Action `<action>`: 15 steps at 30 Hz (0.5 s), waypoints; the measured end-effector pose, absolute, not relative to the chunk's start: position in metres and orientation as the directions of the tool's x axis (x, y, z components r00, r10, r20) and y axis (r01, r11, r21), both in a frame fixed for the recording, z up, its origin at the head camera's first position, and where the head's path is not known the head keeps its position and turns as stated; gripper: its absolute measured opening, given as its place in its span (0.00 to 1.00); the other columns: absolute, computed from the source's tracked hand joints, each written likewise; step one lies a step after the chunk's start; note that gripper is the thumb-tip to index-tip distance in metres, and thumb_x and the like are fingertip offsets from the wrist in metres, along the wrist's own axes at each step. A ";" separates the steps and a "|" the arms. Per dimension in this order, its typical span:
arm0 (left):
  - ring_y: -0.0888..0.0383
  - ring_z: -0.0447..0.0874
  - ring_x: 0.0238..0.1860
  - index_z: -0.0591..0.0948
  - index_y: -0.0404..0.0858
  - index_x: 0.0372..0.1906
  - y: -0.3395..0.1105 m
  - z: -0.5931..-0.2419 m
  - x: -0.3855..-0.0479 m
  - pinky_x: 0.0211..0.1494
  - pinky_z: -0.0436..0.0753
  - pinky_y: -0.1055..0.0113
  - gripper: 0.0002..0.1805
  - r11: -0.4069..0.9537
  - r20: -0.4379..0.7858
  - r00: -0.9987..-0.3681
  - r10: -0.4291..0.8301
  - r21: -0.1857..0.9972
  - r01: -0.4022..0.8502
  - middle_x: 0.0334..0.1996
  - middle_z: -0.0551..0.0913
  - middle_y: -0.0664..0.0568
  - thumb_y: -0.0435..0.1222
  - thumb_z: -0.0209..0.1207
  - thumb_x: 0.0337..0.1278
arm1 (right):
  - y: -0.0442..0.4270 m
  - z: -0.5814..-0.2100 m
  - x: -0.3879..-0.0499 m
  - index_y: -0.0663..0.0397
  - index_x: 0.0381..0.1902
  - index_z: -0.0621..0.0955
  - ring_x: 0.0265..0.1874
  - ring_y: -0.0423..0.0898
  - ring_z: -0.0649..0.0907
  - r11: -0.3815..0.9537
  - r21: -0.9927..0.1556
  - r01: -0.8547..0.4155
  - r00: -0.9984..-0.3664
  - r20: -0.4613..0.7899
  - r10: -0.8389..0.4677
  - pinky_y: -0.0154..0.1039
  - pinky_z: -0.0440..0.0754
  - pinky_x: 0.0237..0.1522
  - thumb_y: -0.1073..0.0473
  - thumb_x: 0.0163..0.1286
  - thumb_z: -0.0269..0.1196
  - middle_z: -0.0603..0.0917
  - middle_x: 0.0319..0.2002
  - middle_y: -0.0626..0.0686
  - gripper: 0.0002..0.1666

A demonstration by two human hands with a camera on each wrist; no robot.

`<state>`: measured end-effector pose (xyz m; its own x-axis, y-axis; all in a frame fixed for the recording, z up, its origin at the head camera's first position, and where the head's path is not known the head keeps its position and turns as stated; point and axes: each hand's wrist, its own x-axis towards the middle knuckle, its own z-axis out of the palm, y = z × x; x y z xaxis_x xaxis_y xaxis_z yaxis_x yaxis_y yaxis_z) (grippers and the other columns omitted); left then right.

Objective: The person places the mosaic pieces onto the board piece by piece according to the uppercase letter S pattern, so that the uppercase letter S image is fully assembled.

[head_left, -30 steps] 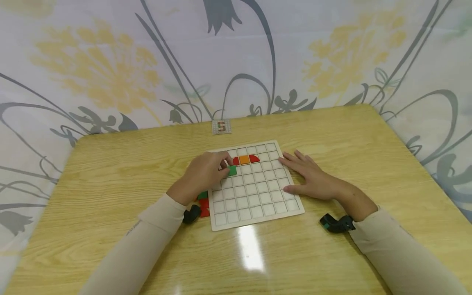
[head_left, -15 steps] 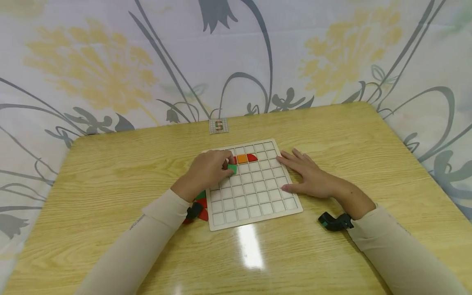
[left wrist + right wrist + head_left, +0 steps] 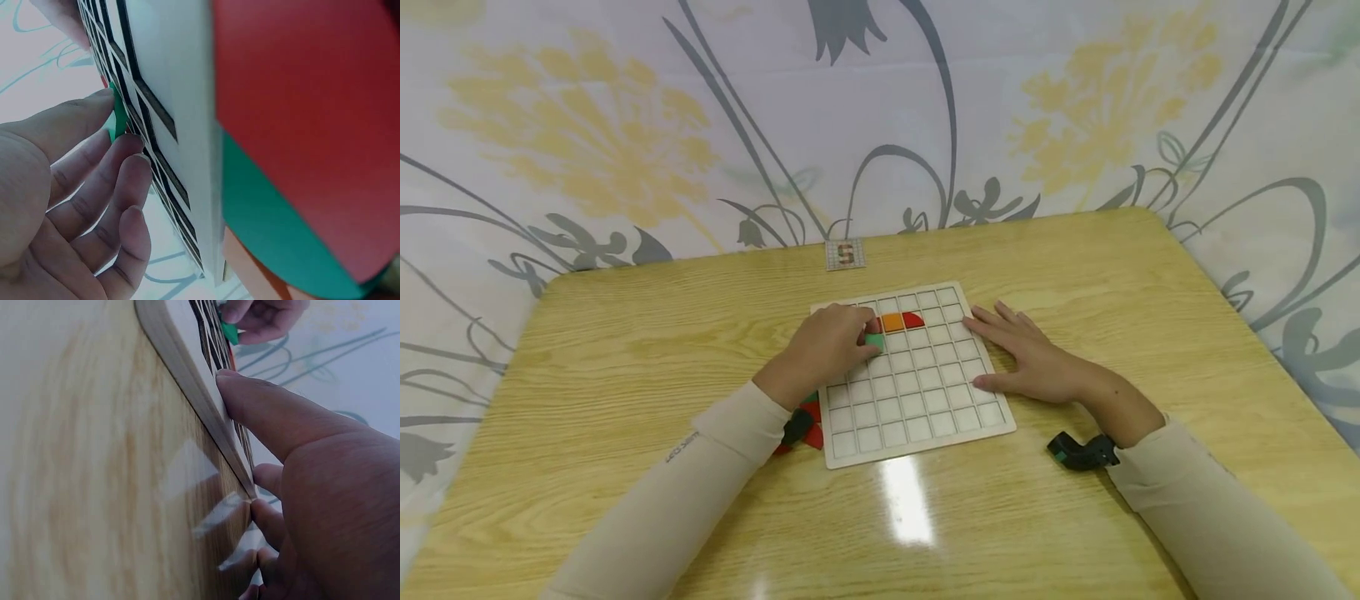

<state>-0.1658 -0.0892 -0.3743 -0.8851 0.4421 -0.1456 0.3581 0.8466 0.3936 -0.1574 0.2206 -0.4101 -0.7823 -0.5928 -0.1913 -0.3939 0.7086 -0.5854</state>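
Note:
My left hand [image 3: 826,343] is over the left part of a white gridded board [image 3: 917,407], thumb and fingertips pinching a green square tile [image 3: 874,342]. In the left wrist view the green tile [image 3: 119,115] stands tilted against the grid. Just beyond it, an orange square tile [image 3: 892,322] and a red rounded tile [image 3: 913,320] lie in one row; another red tile beside the orange one is partly hidden by my fingers. My right hand [image 3: 1033,358] rests along the board's right edge with fingers spread, its thumb on the rim in the right wrist view.
Loose red and green tiles [image 3: 814,435] lie by the board's left edge, partly covered by my left wrist and its black camera mount [image 3: 797,426]. A small card [image 3: 846,254] with a coloured S-shaped pattern lies at the table's back edge, before a patterned cloth.
My left fingers have shifted slightly with the green tile, whose tilt has changed so that it looks paler. My right hand stays on the board's edge. The head view has shifted a little.

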 end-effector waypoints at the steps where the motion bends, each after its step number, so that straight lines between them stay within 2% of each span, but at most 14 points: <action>1: 0.60 0.75 0.29 0.84 0.42 0.42 -0.089 -0.374 -0.166 0.33 0.75 0.68 0.10 0.846 -0.144 -0.884 0.445 0.391 0.362 0.27 0.80 0.55 0.43 0.67 0.62 | 0.221 -0.410 -0.157 0.46 0.81 0.53 0.80 0.60 0.35 0.710 -0.585 -0.392 -0.783 -0.193 -0.592 0.64 0.31 0.76 0.39 0.69 0.64 0.45 0.82 0.55 0.52; 9: 0.61 0.77 0.29 0.87 0.41 0.42 -0.089 -0.374 -0.162 0.35 0.77 0.68 0.11 0.856 -0.092 -0.880 0.466 0.299 0.422 0.29 0.84 0.55 0.44 0.66 0.63 | 0.221 -0.411 -0.159 0.46 0.81 0.53 0.80 0.61 0.35 0.702 -0.582 -0.410 -0.779 -0.177 -0.602 0.63 0.31 0.76 0.39 0.69 0.64 0.45 0.82 0.55 0.51; 15: 0.62 0.70 0.25 0.86 0.42 0.30 -0.088 -0.375 -0.161 0.30 0.68 0.70 0.10 0.841 -0.057 -0.856 0.515 0.228 0.491 0.20 0.77 0.58 0.43 0.65 0.64 | 0.222 -0.411 -0.158 0.46 0.81 0.53 0.80 0.61 0.35 0.708 -0.582 -0.401 -0.781 -0.187 -0.596 0.64 0.32 0.76 0.39 0.69 0.64 0.45 0.82 0.55 0.52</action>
